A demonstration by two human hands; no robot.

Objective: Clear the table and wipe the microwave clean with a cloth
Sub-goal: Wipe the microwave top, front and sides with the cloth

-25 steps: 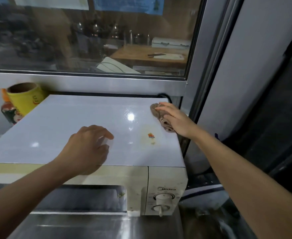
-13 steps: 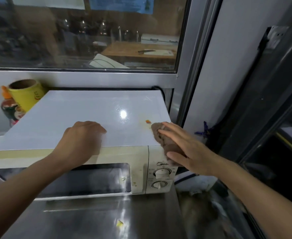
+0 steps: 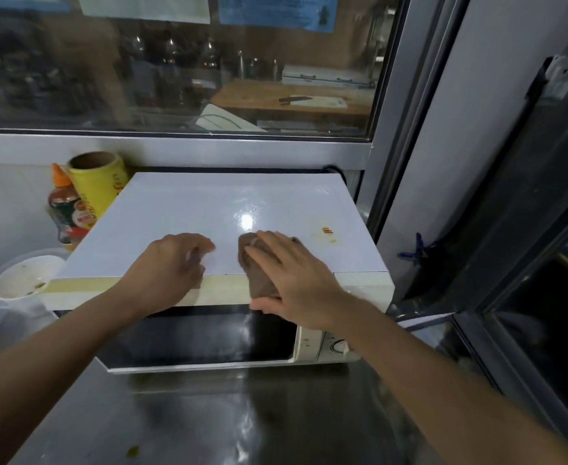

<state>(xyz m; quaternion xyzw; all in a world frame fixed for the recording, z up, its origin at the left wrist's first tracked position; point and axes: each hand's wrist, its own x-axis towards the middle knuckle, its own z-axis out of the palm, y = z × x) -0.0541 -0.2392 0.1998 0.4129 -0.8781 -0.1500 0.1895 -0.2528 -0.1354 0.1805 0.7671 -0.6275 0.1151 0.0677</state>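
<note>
A white microwave [image 3: 188,209] stands on a steel counter under a window, its dark door facing me. A brown cloth [image 3: 257,280] lies over the front edge of its top, near the middle. My right hand [image 3: 296,280] presses flat on the cloth, fingers straight and the thumb down at the door's upper edge. My left hand [image 3: 171,266] rests on the top's front edge just left of the cloth, fingers loosely curled, holding nothing. A small stain and sticker [image 3: 326,231] mark the top at the right.
Left of the microwave stand a yellow canister [image 3: 98,182], a sauce bottle [image 3: 69,209] and a used white bowl [image 3: 20,275]. The steel counter [image 3: 208,424] has a small green scrap [image 3: 133,451]. A metal door frame [image 3: 410,162] rises at the right.
My right hand has slid the cloth from the top's back right corner, forward down the right side, then left to the front middle. My left hand stayed near the front edge.
</note>
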